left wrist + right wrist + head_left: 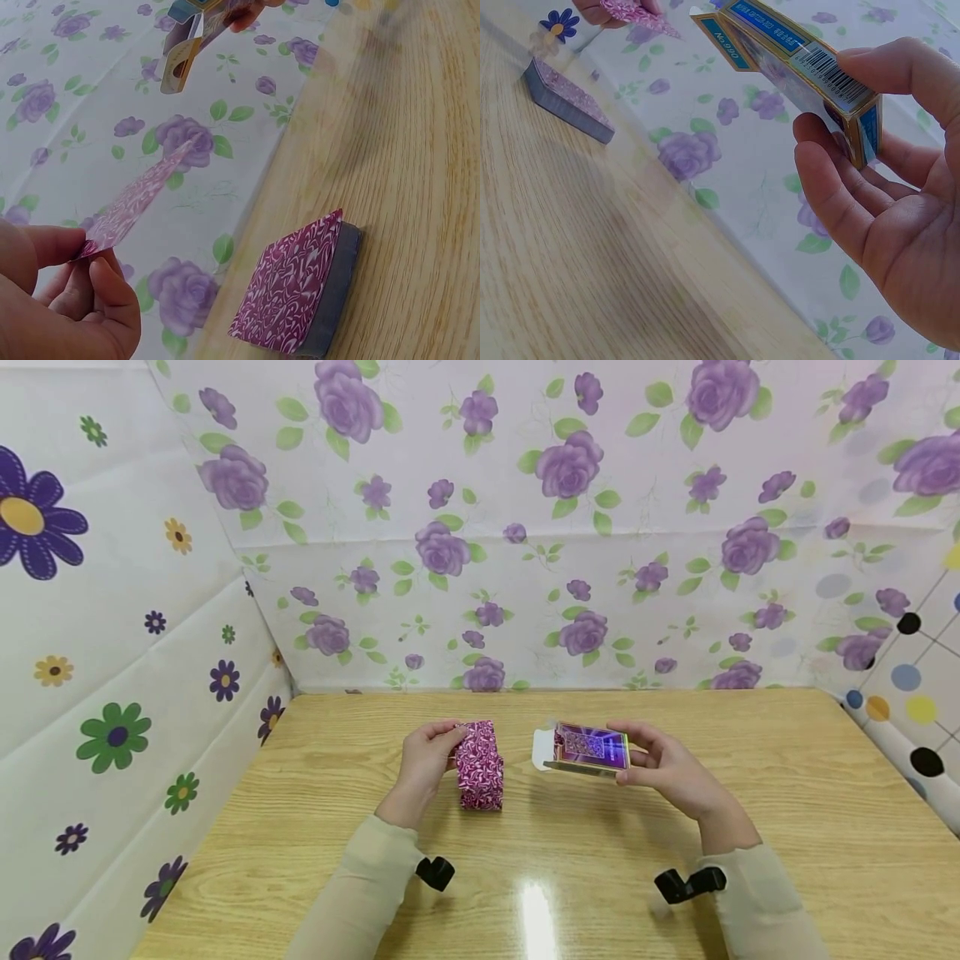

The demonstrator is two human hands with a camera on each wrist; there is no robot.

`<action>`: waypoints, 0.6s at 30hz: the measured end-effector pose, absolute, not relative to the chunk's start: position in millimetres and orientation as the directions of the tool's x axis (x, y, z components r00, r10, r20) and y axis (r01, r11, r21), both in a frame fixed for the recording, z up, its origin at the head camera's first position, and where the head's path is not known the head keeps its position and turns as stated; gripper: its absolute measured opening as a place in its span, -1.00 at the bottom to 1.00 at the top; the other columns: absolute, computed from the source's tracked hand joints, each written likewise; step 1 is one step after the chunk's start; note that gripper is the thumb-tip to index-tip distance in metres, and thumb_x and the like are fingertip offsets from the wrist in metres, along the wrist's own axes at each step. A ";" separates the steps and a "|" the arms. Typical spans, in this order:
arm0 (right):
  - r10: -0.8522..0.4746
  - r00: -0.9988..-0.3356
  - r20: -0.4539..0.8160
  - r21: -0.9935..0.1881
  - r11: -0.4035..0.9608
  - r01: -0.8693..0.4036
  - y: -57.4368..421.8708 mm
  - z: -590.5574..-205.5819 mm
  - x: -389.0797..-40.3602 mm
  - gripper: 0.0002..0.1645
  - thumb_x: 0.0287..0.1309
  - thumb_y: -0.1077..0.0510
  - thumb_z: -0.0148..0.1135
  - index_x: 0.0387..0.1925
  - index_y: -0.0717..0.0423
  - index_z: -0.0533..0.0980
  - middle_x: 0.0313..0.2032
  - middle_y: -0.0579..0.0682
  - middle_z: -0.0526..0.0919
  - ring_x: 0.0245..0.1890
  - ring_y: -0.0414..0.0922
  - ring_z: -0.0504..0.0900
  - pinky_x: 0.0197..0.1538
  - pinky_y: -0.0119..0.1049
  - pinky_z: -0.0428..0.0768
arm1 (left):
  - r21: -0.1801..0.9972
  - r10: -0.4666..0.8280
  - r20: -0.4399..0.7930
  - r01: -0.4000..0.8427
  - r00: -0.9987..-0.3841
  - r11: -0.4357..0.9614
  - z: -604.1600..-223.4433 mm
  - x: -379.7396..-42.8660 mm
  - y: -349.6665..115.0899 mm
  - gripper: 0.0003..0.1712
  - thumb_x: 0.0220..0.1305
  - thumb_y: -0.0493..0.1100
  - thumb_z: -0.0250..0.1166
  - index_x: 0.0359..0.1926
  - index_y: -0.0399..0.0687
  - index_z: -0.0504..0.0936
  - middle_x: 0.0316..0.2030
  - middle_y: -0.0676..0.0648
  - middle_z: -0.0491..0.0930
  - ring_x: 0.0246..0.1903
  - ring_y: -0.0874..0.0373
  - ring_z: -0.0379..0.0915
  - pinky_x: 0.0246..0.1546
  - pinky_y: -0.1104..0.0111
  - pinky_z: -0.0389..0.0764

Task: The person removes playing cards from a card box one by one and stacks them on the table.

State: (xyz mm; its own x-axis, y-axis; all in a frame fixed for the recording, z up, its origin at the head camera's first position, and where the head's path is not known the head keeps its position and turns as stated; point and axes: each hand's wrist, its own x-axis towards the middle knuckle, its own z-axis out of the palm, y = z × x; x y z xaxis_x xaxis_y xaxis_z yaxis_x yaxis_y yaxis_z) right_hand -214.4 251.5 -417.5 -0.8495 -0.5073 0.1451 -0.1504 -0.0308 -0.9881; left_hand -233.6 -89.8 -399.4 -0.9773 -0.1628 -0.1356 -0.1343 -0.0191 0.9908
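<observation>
Between thumb and fingers, my left hand (422,768) pinches a playing card (139,196) with a magenta and white swirl back, held up off the table; whether it is one card or a few, I cannot tell. Just below it, a deck of matching cards (289,285) lies back side up on the table. My right hand (675,772) grips a purple and gold card box (592,750) by its closed end, raised above the table. The box's flap (543,750) is folded out and points toward the left hand. A barcode (831,73) shows on its side in the right wrist view.
The wooden table (570,852) reaches back to a wall covering (525,543) with purple flowers. Another flowered sheet (150,677) stands along the left, and a dotted one (915,685) along the right. A black wrist camera (437,872) sticks out from the left sleeve.
</observation>
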 end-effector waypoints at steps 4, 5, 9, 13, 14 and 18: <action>-0.510 -0.848 0.145 -0.988 -0.030 -0.151 251.4 -417.2 -214.1 -0.19 0.13 0.42 0.19 0.35 0.37 0.03 0.11 -0.10 0.42 -0.03 -0.21 0.62 -0.11 -0.34 0.67 | 0.990 -0.156 -0.139 -0.139 -0.978 -0.010 -399.7 -232.9 -91.0 -0.74 0.28 -0.21 0.22 -0.05 -0.24 0.61 -0.34 0.02 0.58 -0.45 0.30 0.47 -0.52 0.51 0.53; -0.511 -0.847 0.146 -0.988 -0.030 -0.152 251.4 -417.1 -214.1 -0.19 0.13 0.42 0.19 0.35 0.37 0.03 0.11 -0.10 0.42 -0.03 -0.21 0.62 -0.11 -0.34 0.67 | 0.990 -0.156 -0.139 -0.140 -0.978 -0.008 -399.7 -232.8 -91.2 -0.74 0.29 -0.21 0.22 -0.05 -0.24 0.61 -0.33 0.01 0.58 -0.46 0.30 0.47 -0.52 0.51 0.53; -0.514 -0.844 0.150 -0.987 -0.033 -0.155 251.4 -417.1 -214.2 -0.19 0.14 0.42 0.18 0.36 0.36 0.03 0.11 -0.10 0.42 -0.04 -0.22 0.62 -0.11 -0.34 0.67 | 0.989 -0.159 -0.147 -0.149 -0.976 -0.003 -399.5 -233.1 -91.8 -0.73 0.29 -0.22 0.21 -0.04 -0.23 0.63 -0.33 0.01 0.58 -0.46 0.30 0.46 -0.50 0.50 0.53; -0.518 -0.842 0.154 -0.987 -0.039 -0.156 251.5 -417.4 -214.5 -0.20 0.14 0.43 0.18 0.36 0.36 0.04 0.11 -0.09 0.41 -0.04 -0.22 0.61 -0.11 -0.34 0.67 | 0.987 -0.154 -0.163 -0.163 -0.975 -0.009 -400.3 -234.3 -92.7 -0.72 0.30 -0.21 0.20 -0.01 -0.22 0.62 -0.30 -0.01 0.58 -0.45 0.29 0.46 -0.47 0.48 0.54; -0.518 -0.841 0.154 -0.987 -0.041 -0.156 251.5 -417.5 -214.5 -0.20 0.14 0.43 0.17 0.36 0.36 0.04 0.11 -0.09 0.41 -0.04 -0.21 0.61 -0.11 -0.34 0.66 | 0.986 -0.152 -0.164 -0.165 -0.975 -0.009 -400.5 -234.6 -93.1 -0.71 0.30 -0.21 0.20 0.00 -0.22 0.62 -0.29 -0.02 0.58 -0.44 0.29 0.46 -0.45 0.48 0.54; -0.520 -0.840 0.157 -0.986 -0.042 -0.159 251.3 -417.5 -214.6 -0.20 0.14 0.43 0.17 0.36 0.36 0.04 0.10 -0.10 0.42 -0.04 -0.22 0.61 -0.11 -0.34 0.66 | 0.986 -0.146 -0.166 -0.166 -0.975 -0.012 -403.1 -236.2 -94.9 -0.69 0.30 -0.20 0.21 0.02 -0.23 0.60 -0.26 -0.04 0.59 -0.43 0.29 0.47 -0.43 0.47 0.56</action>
State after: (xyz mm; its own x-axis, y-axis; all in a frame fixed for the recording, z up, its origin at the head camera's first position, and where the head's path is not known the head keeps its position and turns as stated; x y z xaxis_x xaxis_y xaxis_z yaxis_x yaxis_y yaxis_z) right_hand -214.6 251.3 -417.5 -0.8396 -0.5199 0.1574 -0.1587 -0.0422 -0.9864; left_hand -236.2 -94.9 -403.1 -0.9753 -0.1460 -0.1658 -0.1658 -0.0120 0.9861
